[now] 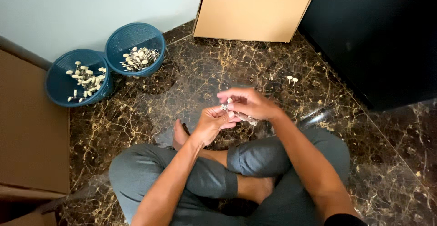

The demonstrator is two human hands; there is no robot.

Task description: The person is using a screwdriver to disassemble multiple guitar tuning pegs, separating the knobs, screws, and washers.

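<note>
Left hand [213, 122] and right hand [248, 103]: both grips pinched on small metal piece [226, 105]. Beyond, on marble floor [191, 71]: two blue baskets [75, 78] [135, 48] of white-headed pins, loose pins [292, 79], cardboard box [255, 7].

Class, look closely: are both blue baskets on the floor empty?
No: each blue basket holds a heap of small cream-headed metal pins.

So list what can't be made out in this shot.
- The small pale piece pinched between left hand and right hand: mostly covered by fingers, head view.
- Loose bits on the floor: too small to identify.
- Pieces in the two blue baskets: too small for detail.
- Cardboard box: cut off by the top edge.
</note>
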